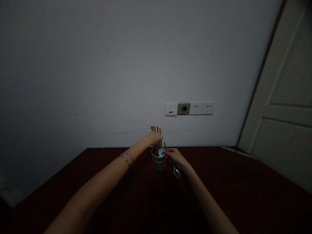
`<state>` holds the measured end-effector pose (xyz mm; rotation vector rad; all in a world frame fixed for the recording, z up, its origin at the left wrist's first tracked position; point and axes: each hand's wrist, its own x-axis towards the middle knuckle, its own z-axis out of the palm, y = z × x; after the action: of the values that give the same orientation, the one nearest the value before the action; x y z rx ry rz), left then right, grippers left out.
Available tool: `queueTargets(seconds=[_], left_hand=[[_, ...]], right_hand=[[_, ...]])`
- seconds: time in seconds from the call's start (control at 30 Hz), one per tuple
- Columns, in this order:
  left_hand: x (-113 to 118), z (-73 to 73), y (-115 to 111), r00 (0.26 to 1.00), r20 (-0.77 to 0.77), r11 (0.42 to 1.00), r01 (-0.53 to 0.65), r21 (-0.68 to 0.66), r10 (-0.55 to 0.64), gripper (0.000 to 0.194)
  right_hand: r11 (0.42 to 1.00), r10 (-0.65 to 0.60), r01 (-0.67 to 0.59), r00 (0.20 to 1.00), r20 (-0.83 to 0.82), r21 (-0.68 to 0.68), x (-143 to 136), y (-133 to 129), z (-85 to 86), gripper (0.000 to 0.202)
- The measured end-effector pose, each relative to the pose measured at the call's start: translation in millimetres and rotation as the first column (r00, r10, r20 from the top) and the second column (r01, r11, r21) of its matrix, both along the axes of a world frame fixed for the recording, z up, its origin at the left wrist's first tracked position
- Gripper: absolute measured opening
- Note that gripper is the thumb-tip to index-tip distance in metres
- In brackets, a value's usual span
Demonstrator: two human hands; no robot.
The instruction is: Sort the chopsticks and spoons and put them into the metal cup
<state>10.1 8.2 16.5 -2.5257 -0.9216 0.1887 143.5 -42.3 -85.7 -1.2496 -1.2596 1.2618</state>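
A silver-grey metal cup (159, 165) stands upright on the dark table, with several wooden chopsticks (157, 150) rising out of it. My left hand (155, 137) is closed around the chopsticks above the rim. Pinched in my right hand (175, 156), just right of the cup, is a metal spoon (177, 174); its bowl hangs down below the hand and its handle points up past the fingers. A small white rounded piece (161, 152) with a blue mark shows at the cup's mouth by my right fingertips. Whether those fingers hold it too, I cannot tell.
The dark red table (136, 201) runs back to a pale wall (109, 81). A row of wall sockets (195, 108) and a grey plate sit above its back edge. A pale strip (237, 151) lies at the back right, near a white panelled door (287, 136).
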Motion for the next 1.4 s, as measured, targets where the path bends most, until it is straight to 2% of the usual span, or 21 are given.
queueTargets(seconds=[0.23,0.5,0.77,0.97,1.13,1.27,1.4], left_hand=[[5,13.4,-6,0.998,0.03,0.994,-0.051,-0.095,0.054,0.019],[8,34.8,-21,0.994,0.066,0.994,-0.085,-0.07,0.09,0.019],[-12,66.4,-17,0.944,0.325,0.992,-0.013,-0.126,0.054,0.016],[-31,97.7,-29,0.832,0.555,0.99,0.076,-0.121,0.004,0.013],[-47,113.1,-51,0.645,0.764,0.977,0.18,-0.118,-0.027,0.015],[-65,108.5,-65,0.509,0.859,0.95,0.236,-0.206,0.06,0.017],[-80,84.6,-72,0.418,0.882,0.883,0.299,-0.361,0.219,0.019]], right_hand=[[1.0,0.004,-0.004,1.0,0.006,-0.007,1,0,-0.6,0.008],[1.0,0.0,0.0,1.0,-0.005,-0.012,3,1,-2.0,0.007],[1.0,0.016,-0.016,1.0,-0.003,-0.019,6,5,-6.4,0.008],[0.999,0.035,-0.035,0.999,0.02,0.012,8,6,-9.3,0.011],[0.998,0.064,-0.064,0.998,-0.021,0.022,10,2,-3.4,0.013],[0.998,0.052,-0.051,0.998,-0.032,0.023,21,-2,6.6,0.014],[1.0,0.003,-0.002,0.998,-0.067,0.013,36,-9,23.8,0.009]])
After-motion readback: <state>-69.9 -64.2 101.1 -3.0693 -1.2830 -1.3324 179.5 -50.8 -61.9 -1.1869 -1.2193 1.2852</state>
